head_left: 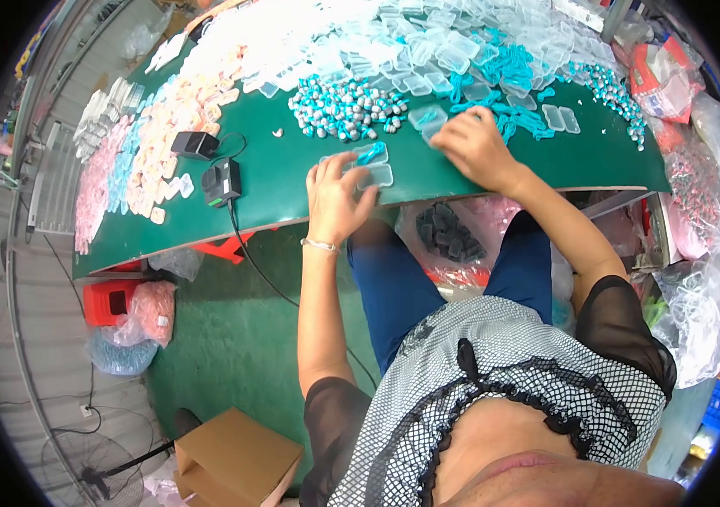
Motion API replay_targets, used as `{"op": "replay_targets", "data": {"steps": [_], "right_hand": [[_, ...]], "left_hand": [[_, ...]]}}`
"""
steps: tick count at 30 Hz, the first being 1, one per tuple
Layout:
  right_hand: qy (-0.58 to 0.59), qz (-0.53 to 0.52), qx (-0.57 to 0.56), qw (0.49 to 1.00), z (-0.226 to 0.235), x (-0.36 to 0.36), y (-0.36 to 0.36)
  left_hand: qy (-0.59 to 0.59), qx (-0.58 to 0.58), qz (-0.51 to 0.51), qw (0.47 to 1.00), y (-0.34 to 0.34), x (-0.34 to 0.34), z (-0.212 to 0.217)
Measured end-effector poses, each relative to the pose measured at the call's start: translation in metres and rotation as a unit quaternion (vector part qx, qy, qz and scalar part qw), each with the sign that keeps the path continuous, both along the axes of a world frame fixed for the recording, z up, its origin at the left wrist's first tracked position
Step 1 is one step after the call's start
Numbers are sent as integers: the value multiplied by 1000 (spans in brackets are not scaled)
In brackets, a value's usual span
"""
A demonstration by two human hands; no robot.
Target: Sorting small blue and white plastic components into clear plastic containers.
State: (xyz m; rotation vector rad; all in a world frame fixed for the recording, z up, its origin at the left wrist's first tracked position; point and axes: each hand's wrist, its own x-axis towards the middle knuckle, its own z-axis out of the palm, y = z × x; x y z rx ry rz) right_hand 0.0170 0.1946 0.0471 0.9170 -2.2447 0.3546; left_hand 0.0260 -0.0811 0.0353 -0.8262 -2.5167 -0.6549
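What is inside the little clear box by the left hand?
The open clear box at the left hand has a turquoise cord lying in its top half. The lower half looks empty. The fingers cover its left edge, so anything tucked there cannot be seen.

Left hand (336, 199) fingers spread flat, right hand (477, 148) curled downward.
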Motion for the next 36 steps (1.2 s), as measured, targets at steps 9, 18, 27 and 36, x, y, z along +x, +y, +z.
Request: {"op": "replay_targets", "data": {"steps": [9, 18, 27, 36], "right_hand": [[-139, 84, -28, 986, -16, 30, -23], [-111, 73, 100, 986, -14, -15, 9], [-139, -47, 24, 989, -15, 25, -26], [-221, -93, -13, 971, -8, 22, -70]], "left_hand": [[3, 23, -50, 998, 29, -12, 3], [-28, -6, -22, 999, 28, -5, 1], [-49, -24, -9, 998, 22, -10, -6], [-55, -8, -31, 998, 20, -9, -6]]}}
